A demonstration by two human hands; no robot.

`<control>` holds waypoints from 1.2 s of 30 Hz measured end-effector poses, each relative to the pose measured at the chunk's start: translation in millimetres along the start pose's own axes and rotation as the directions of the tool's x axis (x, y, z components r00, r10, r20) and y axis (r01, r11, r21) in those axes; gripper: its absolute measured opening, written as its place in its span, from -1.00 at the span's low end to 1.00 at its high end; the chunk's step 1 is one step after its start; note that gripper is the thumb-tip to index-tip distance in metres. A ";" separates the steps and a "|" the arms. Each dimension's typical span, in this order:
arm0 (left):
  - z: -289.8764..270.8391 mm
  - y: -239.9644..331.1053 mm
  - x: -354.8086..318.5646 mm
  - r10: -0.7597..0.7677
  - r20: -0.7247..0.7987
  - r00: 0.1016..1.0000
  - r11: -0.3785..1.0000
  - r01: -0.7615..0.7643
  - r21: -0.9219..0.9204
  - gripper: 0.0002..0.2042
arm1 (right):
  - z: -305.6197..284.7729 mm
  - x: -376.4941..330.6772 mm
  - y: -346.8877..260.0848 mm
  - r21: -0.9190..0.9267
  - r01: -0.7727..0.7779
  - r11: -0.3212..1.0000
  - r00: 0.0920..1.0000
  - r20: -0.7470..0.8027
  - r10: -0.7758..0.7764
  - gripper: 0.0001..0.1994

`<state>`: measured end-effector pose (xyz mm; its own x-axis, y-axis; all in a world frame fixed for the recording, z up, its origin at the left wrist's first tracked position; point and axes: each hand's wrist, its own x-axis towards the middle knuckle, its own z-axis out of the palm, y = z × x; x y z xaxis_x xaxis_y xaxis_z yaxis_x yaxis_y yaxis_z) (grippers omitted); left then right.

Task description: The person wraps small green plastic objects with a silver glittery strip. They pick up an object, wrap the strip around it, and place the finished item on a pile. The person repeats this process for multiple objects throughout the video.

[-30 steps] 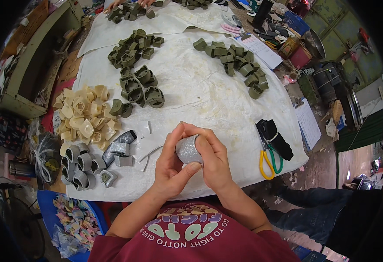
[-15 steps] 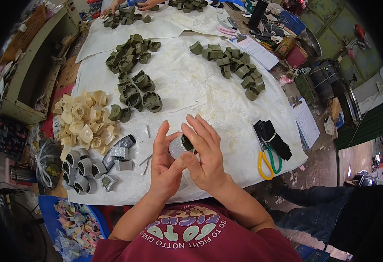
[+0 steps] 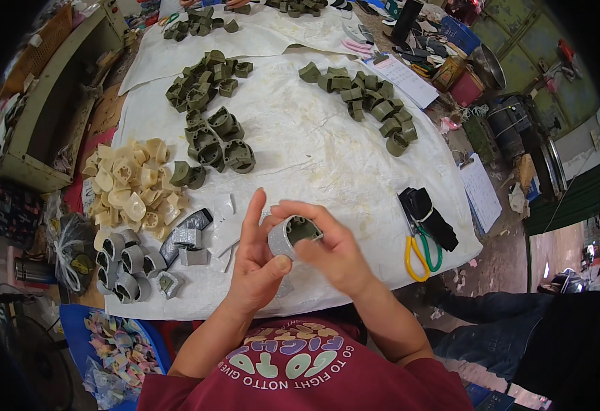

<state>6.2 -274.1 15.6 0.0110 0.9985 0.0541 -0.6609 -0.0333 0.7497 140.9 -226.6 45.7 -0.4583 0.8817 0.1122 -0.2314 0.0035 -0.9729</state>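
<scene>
A hollow green shoe heel [image 3: 283,238], its outer wall wrapped in silver glitter covering, is held up over the near edge of the table. My left hand [image 3: 253,267] grips its left side, thumb at the bottom and index finger pointing up. On the heel's far side and right rim, my right hand [image 3: 341,257] closes with bent fingers; its thumb is slightly blurred. The hollow inside of the heel faces up and right. Several silver-covered heels [image 3: 133,260] stand at the near left, next to a dark flat piece [image 3: 192,229] and white sheets [image 3: 226,229].
Bare green heels [image 3: 211,147] form a cluster left of centre, with more green heels [image 3: 372,99] at the right. Cream heels [image 3: 129,195] are heaped at the left. Scissors [image 3: 417,257] lie by a black bundle [image 3: 426,216]. A blue basin [image 3: 159,342] of scraps stands below the table.
My right hand has turned and moved right and down around the heel, uncovering more of its hollow inside. The heel has tipped slightly to the right. My left hand keeps its grip.
</scene>
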 end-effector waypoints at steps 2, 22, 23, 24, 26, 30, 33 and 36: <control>-5.2 -4.8 0.0 0.027 0.036 0.999 0.993 -0.031 0.111 -0.03 | 1.2 -2.8 1.0 -0.028 -0.013 1.000 1.000 -0.008 0.013 -0.68; -31.1 -0.7 -0.8 -0.207 0.332 0.920 0.861 0.333 -0.386 0.07 | -30.1 1.3 13.4 0.282 -0.374 0.884 0.863 0.455 0.220 -0.67; -30.6 -0.7 -1.7 -0.226 0.300 0.927 0.863 0.333 -0.380 0.07 | -29.0 0.6 13.7 0.259 -0.367 0.894 0.865 0.448 0.226 -0.68; -28.8 -0.1 -2.3 -0.244 0.268 0.932 0.865 0.334 -0.374 0.06 | -30.6 2.1 17.2 0.229 -0.370 0.900 0.860 0.450 0.239 -0.70; -23.3 2.7 -1.3 -0.296 0.199 0.934 0.884 0.347 -0.314 0.01 | -35.1 10.0 24.4 0.169 -0.374 0.912 0.849 0.457 0.264 -0.70; -26.9 8.5 12.1 -0.352 -0.082 0.933 0.927 0.359 0.109 -0.20 | -21.1 10.8 -8.8 -0.561 0.288 0.776 0.955 0.224 -0.192 -0.68; -15.7 11.2 14.4 -0.213 -0.188 0.959 0.901 0.267 0.342 -0.38 | -16.6 8.4 -1.6 -0.746 0.275 0.607 0.961 0.201 -0.189 -0.74; -5.2 14.4 9.4 0.068 -0.035 0.997 0.774 -0.031 0.632 -0.34 | -17.5 4.1 6.8 -0.043 -0.175 0.984 0.975 -0.144 0.167 -0.76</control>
<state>-7.2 -264.9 23.4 -0.0603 0.9948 0.0819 -0.0374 -0.0842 0.9957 152.5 -214.7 36.0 -0.3622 0.9284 -0.0826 -0.1101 -0.1306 -0.9853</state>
